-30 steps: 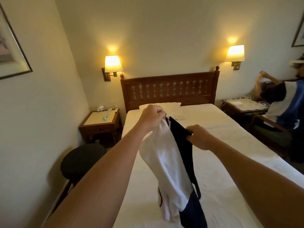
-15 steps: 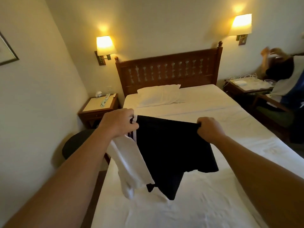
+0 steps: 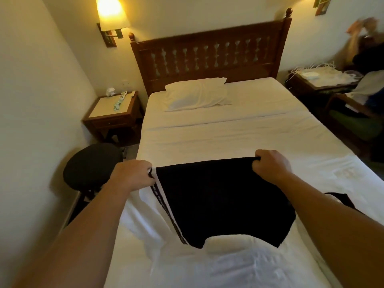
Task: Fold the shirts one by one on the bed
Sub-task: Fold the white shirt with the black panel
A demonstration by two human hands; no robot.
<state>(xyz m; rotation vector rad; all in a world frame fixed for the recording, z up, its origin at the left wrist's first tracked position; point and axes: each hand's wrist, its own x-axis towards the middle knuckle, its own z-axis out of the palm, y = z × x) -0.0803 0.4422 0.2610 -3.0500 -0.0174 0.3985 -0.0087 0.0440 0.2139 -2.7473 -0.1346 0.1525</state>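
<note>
A black and white shirt is stretched out between my two hands, low over the near part of the white bed. My left hand grips its top left corner, where a white sleeve with a black stripe hangs down. My right hand grips the top right corner of the black panel. The shirt's lower edge touches or nearly touches the sheet. A dark piece of cloth shows behind my right forearm.
A white pillow lies at the headboard. A black round stool and a wooden nightstand stand left of the bed. At the right are another nightstand and a person in a chair.
The shirt went from hanging bunched to spread wide between my hands, and both hands have lowered it toward the bed. The view has tipped downward.
</note>
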